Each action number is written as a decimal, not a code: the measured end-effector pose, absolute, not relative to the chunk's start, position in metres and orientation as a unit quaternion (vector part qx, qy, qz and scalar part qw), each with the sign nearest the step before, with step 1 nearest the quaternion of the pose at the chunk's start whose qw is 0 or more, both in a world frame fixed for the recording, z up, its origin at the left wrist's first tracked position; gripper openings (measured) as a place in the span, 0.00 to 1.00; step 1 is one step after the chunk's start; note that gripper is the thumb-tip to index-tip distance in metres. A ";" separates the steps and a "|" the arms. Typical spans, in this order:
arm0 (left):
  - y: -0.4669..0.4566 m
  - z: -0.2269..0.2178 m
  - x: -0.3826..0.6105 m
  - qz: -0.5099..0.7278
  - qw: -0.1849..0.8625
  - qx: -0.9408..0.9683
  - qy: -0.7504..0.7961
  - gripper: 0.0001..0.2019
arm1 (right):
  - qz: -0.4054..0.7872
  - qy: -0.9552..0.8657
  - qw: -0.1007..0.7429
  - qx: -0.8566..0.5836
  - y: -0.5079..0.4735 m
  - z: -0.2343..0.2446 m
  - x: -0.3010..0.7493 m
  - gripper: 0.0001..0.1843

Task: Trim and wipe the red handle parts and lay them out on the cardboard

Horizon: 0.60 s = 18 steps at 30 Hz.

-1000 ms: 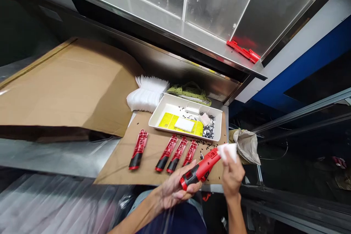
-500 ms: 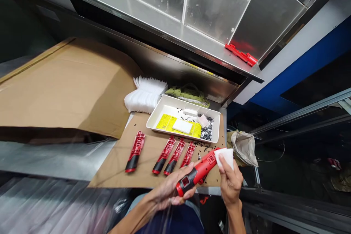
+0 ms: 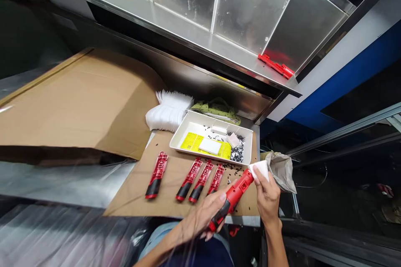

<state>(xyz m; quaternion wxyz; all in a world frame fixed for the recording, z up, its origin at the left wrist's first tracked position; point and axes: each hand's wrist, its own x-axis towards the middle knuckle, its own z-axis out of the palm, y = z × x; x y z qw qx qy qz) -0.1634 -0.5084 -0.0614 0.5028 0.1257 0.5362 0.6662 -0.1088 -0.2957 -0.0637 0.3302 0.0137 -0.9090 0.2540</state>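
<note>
My left hand (image 3: 210,210) is wrapped round the black grip of a red-and-black plastic tool housing (image 3: 237,191), held slanted over the front right of the cardboard. Between thumb and fingers, my right hand (image 3: 267,194) pinches a folded white wipe (image 3: 260,170) at the housing's upper end. Several similar housing halves lie on the cardboard sheet (image 3: 131,187), inner side up: one stands apart at the left (image 3: 156,175), and a group lies nearer my left hand, its rightmost piece (image 3: 216,178) partly covered by that hand.
Behind the housings stands a white tray (image 3: 175,144) with small black parts, a yellow label sheet (image 3: 191,142) and white pads. A stack of white wipes (image 3: 169,112), a green bag (image 3: 216,110) and a large cardboard box (image 3: 78,104) lie beyond. A red housing piece (image 3: 275,66) rests on the metal shelf.
The housing has rolled in my left hand, so another side shows, and it stands more steeply. My right hand with the wipe has moved slightly up and right, to the housing's tip.
</note>
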 end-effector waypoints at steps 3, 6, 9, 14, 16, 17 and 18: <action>-0.507 -0.060 -0.161 0.654 0.487 0.128 0.564 0.44 | 0.263 -0.912 0.314 0.034 -0.298 -0.064 -0.108 0.18; -0.508 -0.060 -0.160 0.631 0.447 0.159 0.614 0.41 | 0.248 -0.910 0.332 0.016 -0.298 -0.065 -0.110 0.17; -0.512 -0.063 -0.159 0.614 0.372 0.233 0.656 0.35 | 0.253 -0.904 0.344 -0.015 -0.295 -0.064 -0.112 0.17; -0.518 -0.056 -0.155 0.588 0.337 0.246 0.693 0.28 | 0.269 -0.898 0.343 -0.052 -0.283 -0.055 -0.109 0.17; -0.516 -0.048 -0.155 0.590 0.326 0.224 0.704 0.26 | 0.275 -0.889 0.361 -0.068 -0.282 -0.051 -0.108 0.18; -0.514 -0.045 -0.155 0.599 0.317 0.211 0.704 0.25 | 0.281 -0.889 0.358 -0.062 -0.283 -0.050 -0.108 0.18; -0.513 -0.043 -0.155 0.614 0.314 0.195 0.697 0.24 | 0.286 -0.893 0.343 -0.047 -0.285 -0.049 -0.108 0.17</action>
